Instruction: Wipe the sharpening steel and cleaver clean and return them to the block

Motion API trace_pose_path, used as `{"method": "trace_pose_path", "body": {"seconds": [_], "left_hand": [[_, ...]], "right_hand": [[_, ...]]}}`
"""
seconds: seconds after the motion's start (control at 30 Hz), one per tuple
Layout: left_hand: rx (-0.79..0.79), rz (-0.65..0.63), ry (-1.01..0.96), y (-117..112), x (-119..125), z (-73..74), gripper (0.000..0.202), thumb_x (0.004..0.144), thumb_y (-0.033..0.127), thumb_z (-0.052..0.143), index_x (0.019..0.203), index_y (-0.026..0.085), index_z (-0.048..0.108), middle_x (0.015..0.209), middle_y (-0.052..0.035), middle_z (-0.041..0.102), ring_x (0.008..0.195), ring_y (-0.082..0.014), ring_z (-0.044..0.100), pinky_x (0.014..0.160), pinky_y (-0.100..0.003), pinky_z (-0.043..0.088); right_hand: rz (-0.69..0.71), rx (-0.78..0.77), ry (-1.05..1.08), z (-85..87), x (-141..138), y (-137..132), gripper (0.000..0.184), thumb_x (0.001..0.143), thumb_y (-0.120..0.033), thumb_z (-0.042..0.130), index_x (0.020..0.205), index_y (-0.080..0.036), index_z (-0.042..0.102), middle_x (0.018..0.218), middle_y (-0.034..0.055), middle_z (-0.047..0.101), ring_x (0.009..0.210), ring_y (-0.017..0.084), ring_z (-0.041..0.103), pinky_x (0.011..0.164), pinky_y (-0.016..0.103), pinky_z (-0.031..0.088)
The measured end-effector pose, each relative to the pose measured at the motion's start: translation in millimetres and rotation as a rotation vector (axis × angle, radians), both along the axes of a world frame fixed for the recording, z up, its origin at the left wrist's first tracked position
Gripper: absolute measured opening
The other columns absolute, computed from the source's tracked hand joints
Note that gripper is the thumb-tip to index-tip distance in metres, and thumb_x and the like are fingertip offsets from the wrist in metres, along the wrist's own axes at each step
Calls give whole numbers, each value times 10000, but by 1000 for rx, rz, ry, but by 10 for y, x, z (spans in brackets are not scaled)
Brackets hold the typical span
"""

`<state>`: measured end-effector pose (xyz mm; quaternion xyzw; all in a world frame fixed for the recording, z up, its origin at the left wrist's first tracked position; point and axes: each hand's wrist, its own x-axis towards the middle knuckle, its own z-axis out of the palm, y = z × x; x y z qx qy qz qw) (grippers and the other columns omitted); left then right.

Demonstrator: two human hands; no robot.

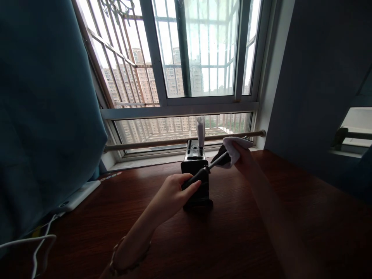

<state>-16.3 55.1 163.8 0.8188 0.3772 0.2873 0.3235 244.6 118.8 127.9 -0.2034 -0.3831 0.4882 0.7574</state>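
Note:
My left hand (178, 190) is closed around the black handle of what looks like a kitchen knife (200, 174), pointing up and to the right. A white cloth (232, 151) is wrapped partly around its blade, hiding much of it. My right hand (244, 157) pinches the cloth against the blade, fingers mostly covered by the folds. Directly behind the handle stands a black block (197, 193), like a knife block, with slots in its top. A pale upright object (200, 131) rises from or just behind the block; I cannot tell which.
Under everything is a reddish-brown wooden surface (133, 217). A white power strip (80, 195) and white cable (43, 240) lie at left, beside a blue curtain (43, 97). A horizontal rail (151, 144) crosses in front of the barred window. A wall (314, 85) bounds the right side.

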Motion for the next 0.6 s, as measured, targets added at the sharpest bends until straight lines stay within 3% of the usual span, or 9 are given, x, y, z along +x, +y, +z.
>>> {"method": "trace_pose_path", "body": {"seconds": [0.13, 0.3, 0.4, 0.47, 0.53, 0.6], "left_hand": [[0, -5, 35, 1, -63, 23, 393, 848, 477, 523, 667, 129, 557, 614, 7, 414, 569, -111, 354, 499, -220, 264], [27, -4, 50, 16, -79, 17, 378, 853, 469, 519, 685, 134, 566, 645, -4, 456, 600, -121, 385, 527, -222, 285], [94, 15, 79, 6, -93, 24, 378, 857, 470, 520, 692, 136, 583, 638, -2, 462, 598, -121, 387, 531, -226, 282], [105, 18, 84, -7, -102, 34, 375, 860, 467, 520, 704, 135, 593, 642, -2, 464, 602, -119, 389, 532, -225, 284], [76, 11, 65, -19, -107, 48, 380, 856, 471, 527, 698, 131, 589, 643, -1, 456, 598, -112, 384, 523, -218, 287], [-16, -10, 20, -24, -113, 62, 389, 839, 486, 546, 691, 128, 577, 606, 8, 431, 549, -95, 362, 481, -204, 271]], "right_hand": [[-133, 5, 120, -33, 273, 70, 263, 712, -278, 778, 931, -174, 677, 925, -8, 661, 850, 110, 608, 776, 183, 506], [-204, 15, 135, -31, 358, 77, 273, 747, -314, 752, 977, -200, 656, 960, -5, 651, 859, 116, 612, 733, 179, 527], [-218, 9, 138, -24, 338, 87, 246, 769, -356, 727, 935, -209, 620, 754, -37, 601, 644, 94, 572, 583, 172, 516], [-194, 13, 155, -15, 326, 90, 241, 773, -384, 721, 858, -208, 580, 589, -79, 482, 479, 64, 460, 472, 145, 457], [-144, 10, 210, 1, 316, 85, 284, 743, -385, 753, 810, -195, 553, 535, -96, 422, 420, 44, 389, 412, 121, 405], [-97, -6, 282, 22, 306, 74, 327, 690, -364, 801, 803, -181, 556, 550, -94, 458, 423, 33, 391, 391, 107, 383]]}}
